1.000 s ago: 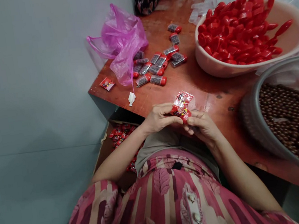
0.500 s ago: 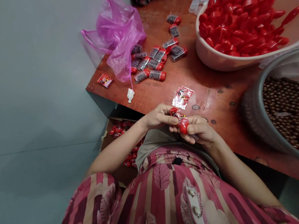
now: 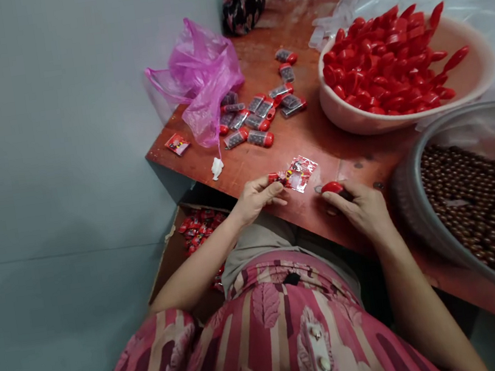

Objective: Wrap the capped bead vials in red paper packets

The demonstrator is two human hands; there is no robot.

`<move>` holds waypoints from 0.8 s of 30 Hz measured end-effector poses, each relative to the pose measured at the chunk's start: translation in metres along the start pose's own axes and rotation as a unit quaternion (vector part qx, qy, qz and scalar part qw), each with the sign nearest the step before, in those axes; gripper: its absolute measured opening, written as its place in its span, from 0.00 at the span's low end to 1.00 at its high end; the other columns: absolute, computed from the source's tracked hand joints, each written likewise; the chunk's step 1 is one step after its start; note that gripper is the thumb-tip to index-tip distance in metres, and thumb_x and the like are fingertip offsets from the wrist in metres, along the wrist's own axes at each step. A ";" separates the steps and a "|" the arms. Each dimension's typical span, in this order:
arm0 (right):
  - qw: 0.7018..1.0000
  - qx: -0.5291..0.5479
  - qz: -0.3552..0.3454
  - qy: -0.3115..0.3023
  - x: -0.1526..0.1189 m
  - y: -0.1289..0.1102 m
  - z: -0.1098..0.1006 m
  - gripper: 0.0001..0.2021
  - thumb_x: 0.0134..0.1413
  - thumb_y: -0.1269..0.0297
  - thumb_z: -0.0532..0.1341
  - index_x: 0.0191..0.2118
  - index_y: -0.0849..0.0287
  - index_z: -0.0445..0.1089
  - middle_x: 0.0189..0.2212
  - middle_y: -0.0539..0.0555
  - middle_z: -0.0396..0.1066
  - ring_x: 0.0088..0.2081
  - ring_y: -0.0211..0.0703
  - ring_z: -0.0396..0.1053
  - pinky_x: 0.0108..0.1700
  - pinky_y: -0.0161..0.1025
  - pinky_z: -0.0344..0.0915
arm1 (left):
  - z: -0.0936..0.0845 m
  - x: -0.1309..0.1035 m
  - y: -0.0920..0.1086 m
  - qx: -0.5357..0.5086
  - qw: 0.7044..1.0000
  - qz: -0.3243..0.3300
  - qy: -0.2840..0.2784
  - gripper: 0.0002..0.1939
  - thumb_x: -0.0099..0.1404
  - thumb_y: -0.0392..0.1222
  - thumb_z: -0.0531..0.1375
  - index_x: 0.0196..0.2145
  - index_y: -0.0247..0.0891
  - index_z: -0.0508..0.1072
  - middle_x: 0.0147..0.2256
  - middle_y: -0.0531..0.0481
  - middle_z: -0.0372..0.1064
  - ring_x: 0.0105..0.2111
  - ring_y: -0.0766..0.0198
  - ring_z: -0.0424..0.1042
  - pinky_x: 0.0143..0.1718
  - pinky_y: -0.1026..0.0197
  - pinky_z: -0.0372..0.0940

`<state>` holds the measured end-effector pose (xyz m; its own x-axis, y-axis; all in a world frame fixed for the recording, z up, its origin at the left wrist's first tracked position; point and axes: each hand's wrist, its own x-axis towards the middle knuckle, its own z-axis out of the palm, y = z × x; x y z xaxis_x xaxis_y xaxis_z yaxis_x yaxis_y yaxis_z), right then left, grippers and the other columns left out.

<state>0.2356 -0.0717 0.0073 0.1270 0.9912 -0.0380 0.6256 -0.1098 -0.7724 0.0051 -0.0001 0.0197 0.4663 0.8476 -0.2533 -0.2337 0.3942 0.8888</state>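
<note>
My left hand [image 3: 256,201] pinches a small red printed wrapper [image 3: 276,178] over the table's front edge. Just right of it, overlapping in view, lie flat shiny red printed wrappers [image 3: 303,171] on the table. My right hand [image 3: 363,207] is closed around a small clear container with a red cap [image 3: 332,187]. Its fingers hide most of the container's body. The two hands are apart. Beyond them several filled containers with red caps [image 3: 260,138] lie in a loose group, dark balls showing through their clear sides.
A pink bowl [image 3: 372,126] of red caps and a grey basin [image 3: 410,212] of brown balls stand on the right. A purple plastic bag [image 3: 208,71], a single wrapper [image 3: 177,144] and a white scrap [image 3: 217,168] lie left. An open box [image 3: 165,252] of red packets sits below.
My hands have come apart. The right hand has moved right with the red-capped container, while the left keeps the wrapper beside the flat ones. The view has tilted up slightly.
</note>
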 end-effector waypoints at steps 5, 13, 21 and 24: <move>0.961 -0.254 -0.067 0.085 0.011 0.013 -0.009 0.22 0.52 0.49 0.62 0.45 0.62 0.73 0.48 0.67 0.69 0.48 0.61 0.66 0.47 0.55 0.62 | 0.014 0.002 -0.003 0.066 0.996 0.066 0.010 0.18 0.54 0.54 0.67 0.28 0.33 0.78 0.32 0.51 0.67 0.31 0.68 0.70 0.33 0.62 0.73; 0.971 0.215 -0.021 0.104 -0.001 -0.033 0.006 0.13 0.57 0.52 0.60 0.33 0.56 0.74 0.44 0.57 0.72 0.42 0.48 0.70 0.39 0.42 0.67 | 0.023 -0.004 0.005 0.294 0.940 0.173 0.000 0.16 0.63 0.51 0.60 0.26 0.36 0.78 0.34 0.46 0.73 0.38 0.60 0.71 0.42 0.59 0.65; 0.923 0.381 0.017 0.059 0.009 -0.039 0.034 0.10 0.50 0.57 0.66 0.27 0.57 0.73 0.46 0.55 0.70 0.45 0.46 0.68 0.44 0.42 0.66 | 0.027 -0.008 -0.001 0.281 0.934 0.219 0.022 0.10 0.63 0.45 0.61 0.35 0.39 0.81 0.39 0.46 0.74 0.41 0.61 0.72 0.45 0.61 0.64; 0.935 0.344 -0.013 0.088 0.007 -0.042 0.036 0.09 0.51 0.58 0.66 0.26 0.57 0.72 0.42 0.54 0.69 0.45 0.45 0.68 0.49 0.44 0.64 | 0.022 -0.009 -0.002 0.227 0.951 0.200 0.063 0.08 0.60 0.44 0.64 0.32 0.39 0.81 0.40 0.46 0.75 0.42 0.60 0.73 0.47 0.60 0.64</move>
<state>0.1827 -0.0572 0.0164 0.2819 0.9584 0.0447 -0.0051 0.0481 -0.9988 0.0198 -0.0165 0.0283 0.3050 0.9447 0.1204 0.0346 -0.1373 0.9899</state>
